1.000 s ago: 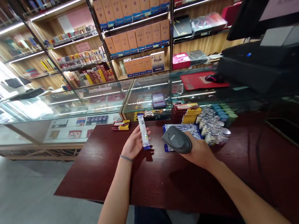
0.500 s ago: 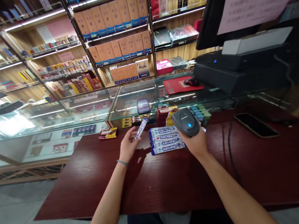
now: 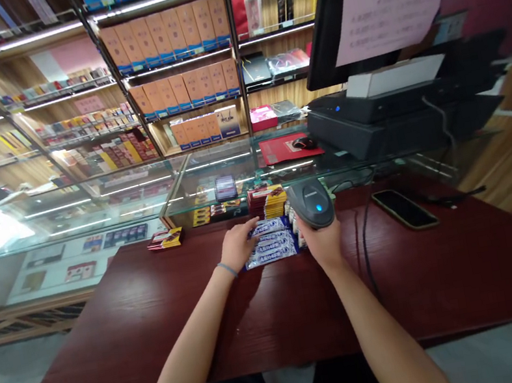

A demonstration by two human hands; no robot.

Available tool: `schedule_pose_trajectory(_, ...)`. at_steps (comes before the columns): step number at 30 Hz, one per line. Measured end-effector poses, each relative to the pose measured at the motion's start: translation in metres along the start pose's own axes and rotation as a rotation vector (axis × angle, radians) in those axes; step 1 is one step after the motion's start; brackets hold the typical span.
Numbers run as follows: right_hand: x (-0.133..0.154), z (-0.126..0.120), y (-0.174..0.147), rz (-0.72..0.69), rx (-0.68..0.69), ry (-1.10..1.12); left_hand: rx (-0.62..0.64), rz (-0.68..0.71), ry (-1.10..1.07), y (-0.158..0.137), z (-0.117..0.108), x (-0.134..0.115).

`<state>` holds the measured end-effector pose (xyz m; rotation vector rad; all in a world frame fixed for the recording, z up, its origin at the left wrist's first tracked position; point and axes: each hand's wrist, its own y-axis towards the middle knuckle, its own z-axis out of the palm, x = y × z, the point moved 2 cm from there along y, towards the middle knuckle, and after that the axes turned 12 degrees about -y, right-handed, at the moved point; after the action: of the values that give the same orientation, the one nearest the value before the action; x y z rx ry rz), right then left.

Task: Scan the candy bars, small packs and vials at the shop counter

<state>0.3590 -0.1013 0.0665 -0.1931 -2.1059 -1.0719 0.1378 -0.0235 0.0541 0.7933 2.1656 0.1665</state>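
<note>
The right hand (image 3: 324, 247) wraps around a blue-lit, dark-grey plastic scanner (image 3: 310, 200); the left hand (image 3: 237, 246) lies over the left end of flat blue-and-white plastic packets (image 3: 274, 247) on the dark-red wooden table (image 3: 163, 340), whether pinching one I cannot tell. Behind these sits a red-and-yellow packet stack (image 3: 273, 201).

Strip-lit wooden shelves (image 3: 281, 92) stand behind a glass counter (image 3: 230, 156) and dark-red table (image 3: 134, 318), above grey floor (image 3: 2, 381).

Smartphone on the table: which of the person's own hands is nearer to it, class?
Right. The right hand, gripping the barcode scanner, is left of the smartphone and apart from it; the left hand is farther left, at the blue-and-white packets.
</note>
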Motion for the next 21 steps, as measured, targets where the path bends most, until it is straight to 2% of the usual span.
schedule_pose_trajectory(3, 0.004, -0.005, 0.003, 0.108, -0.077, 0.053, 0.034, 0.012, 0.004, 0.005, 0.01, -0.002)
schedule_pose_trajectory(6, 0.007, -0.007, 0.003, 0.15, -0.069, 0.093, 0.048, 0.017, -0.007, 0.006, 0.015, -0.001)
schedule_pose_trajectory(17, 0.01, -0.007, 0.003, 0.155, -0.042, 0.098, 0.045, 0.03, -0.027, 0.007, 0.026, 0.008)
schedule_pose_trajectory(21, 0.007, -0.005, 0.002, 0.165, -0.076, 0.099, 0.066, 0.026, 0.01, 0.007, 0.025, 0.007)
